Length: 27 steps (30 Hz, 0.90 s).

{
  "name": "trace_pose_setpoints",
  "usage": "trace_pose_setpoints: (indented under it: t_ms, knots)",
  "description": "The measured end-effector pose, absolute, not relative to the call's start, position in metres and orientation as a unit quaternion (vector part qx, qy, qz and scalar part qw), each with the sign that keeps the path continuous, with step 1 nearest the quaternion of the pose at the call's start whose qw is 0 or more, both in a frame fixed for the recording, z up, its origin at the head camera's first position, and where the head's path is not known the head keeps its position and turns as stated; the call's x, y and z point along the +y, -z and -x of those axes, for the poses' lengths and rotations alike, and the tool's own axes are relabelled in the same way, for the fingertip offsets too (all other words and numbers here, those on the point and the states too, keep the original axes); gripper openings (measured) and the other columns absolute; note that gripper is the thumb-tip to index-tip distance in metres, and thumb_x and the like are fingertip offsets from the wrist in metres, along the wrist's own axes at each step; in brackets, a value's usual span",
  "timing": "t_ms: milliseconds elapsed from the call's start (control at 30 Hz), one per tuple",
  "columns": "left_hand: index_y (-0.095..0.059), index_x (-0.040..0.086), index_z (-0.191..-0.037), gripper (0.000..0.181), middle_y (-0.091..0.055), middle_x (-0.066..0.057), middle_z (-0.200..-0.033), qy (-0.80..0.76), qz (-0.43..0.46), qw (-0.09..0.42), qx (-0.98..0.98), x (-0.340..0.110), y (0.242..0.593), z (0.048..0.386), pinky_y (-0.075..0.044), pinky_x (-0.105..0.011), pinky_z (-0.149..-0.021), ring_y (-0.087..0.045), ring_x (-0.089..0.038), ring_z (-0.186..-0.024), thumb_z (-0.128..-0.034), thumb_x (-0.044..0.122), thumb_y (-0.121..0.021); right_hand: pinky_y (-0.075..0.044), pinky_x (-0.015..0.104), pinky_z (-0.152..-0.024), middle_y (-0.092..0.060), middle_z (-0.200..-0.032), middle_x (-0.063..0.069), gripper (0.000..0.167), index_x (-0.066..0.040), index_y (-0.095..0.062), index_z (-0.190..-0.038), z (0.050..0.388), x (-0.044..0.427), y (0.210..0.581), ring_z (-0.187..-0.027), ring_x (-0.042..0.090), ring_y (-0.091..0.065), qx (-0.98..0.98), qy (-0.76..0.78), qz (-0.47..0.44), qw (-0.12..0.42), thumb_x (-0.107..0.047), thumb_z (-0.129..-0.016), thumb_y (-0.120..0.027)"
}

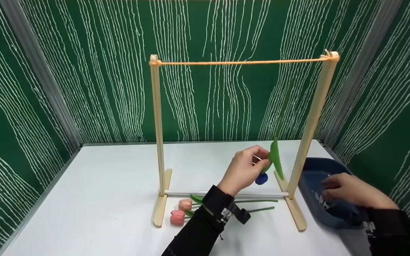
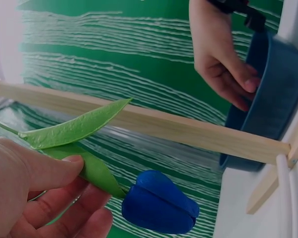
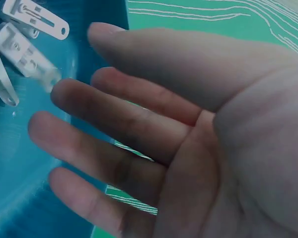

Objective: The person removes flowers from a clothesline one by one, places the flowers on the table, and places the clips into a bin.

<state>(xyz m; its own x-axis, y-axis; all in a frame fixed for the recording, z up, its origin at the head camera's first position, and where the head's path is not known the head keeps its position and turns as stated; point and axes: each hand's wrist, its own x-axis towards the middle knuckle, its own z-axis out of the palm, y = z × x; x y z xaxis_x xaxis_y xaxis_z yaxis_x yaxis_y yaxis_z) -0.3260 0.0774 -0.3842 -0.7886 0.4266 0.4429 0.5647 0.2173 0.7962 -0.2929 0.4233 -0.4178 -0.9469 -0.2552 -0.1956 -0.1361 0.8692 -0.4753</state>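
My left hand (image 1: 241, 170) pinches a blue artificial tulip (image 2: 159, 202) by its green leaves, near the blossom. The tulip hangs head down beside the right post of a wooden frame (image 1: 315, 124), its stem rising above the hand. Over a dark blue tray (image 1: 336, 222), my right hand (image 1: 356, 192) reaches in with thumb and fingers apart and nothing between them. Several white clothespins (image 3: 27, 52) lie in the tray. One is very close to the right fingertips; whether they touch is unclear.
An orange string (image 1: 240, 63) spans the post tops, and a white rod (image 1: 262, 194) joins the bases. A peach tulip (image 1: 185, 204) and a pink tulip (image 1: 177, 217) lie on the white table (image 1: 101, 199), partly behind the left forearm. Green walls surround the table.
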Motion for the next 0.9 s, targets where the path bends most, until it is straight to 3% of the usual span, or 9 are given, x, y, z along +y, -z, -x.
trace_pose_setpoints:
  t_ms: [367,600,767,900]
  knots:
    - [-0.065,0.024,-0.097,0.006,-0.061,0.014,-0.087,0.532,0.315,0.060,-0.783,0.079,0.385,0.326,-0.049,-0.019,-0.067,-0.061,-0.003,-0.076,-0.0917,0.020,-0.064,-0.053,0.039,-0.078,-0.065,-0.113,0.010,0.055,-0.003,-0.059,-0.124,0.284,0.412,0.395,-0.100,0.024,-0.063,0.963,0.237,0.093,0.085,-0.046,-0.090,-0.059]
    - [-0.065,0.023,-0.098,0.007,-0.060,0.014,-0.087,0.514,0.320,0.062,-0.793,0.082,0.383,0.321,-0.048,-0.018,-0.066,-0.059,-0.004,-0.076,-0.0917,0.019,-0.064,-0.052,0.034,-0.073,-0.066,-0.106,0.005,0.047,-0.016,-0.062,-0.119,0.271,0.402,0.372,-0.093,0.019,-0.064,0.966,0.241,0.086,-0.026,-0.053,-0.093,-0.049]
    - [-0.065,0.023,-0.099,0.008,-0.059,0.015,-0.088,0.490,0.325,0.069,-0.806,0.077,0.383,0.320,-0.046,-0.017,-0.068,-0.057,-0.002,-0.078,-0.0919,0.019,-0.063,-0.051,0.025,-0.061,-0.068,-0.088,0.000,0.034,-0.019,-0.066,-0.107,0.259,0.387,0.356,-0.072,0.012,-0.064,0.955,0.256,0.085,-0.123,-0.047,-0.095,-0.051]
    - [-0.065,0.024,-0.100,0.009,-0.059,0.016,-0.089,0.471,0.330,0.067,-0.815,0.069,0.384,0.319,-0.046,-0.018,-0.066,-0.057,-0.002,-0.078,-0.0926,0.019,-0.062,-0.051,0.022,-0.058,-0.067,-0.081,-0.001,0.028,-0.020,-0.068,-0.101,0.251,0.374,0.347,-0.067,0.014,-0.062,0.940,0.278,0.077,-0.183,-0.043,-0.094,-0.054]
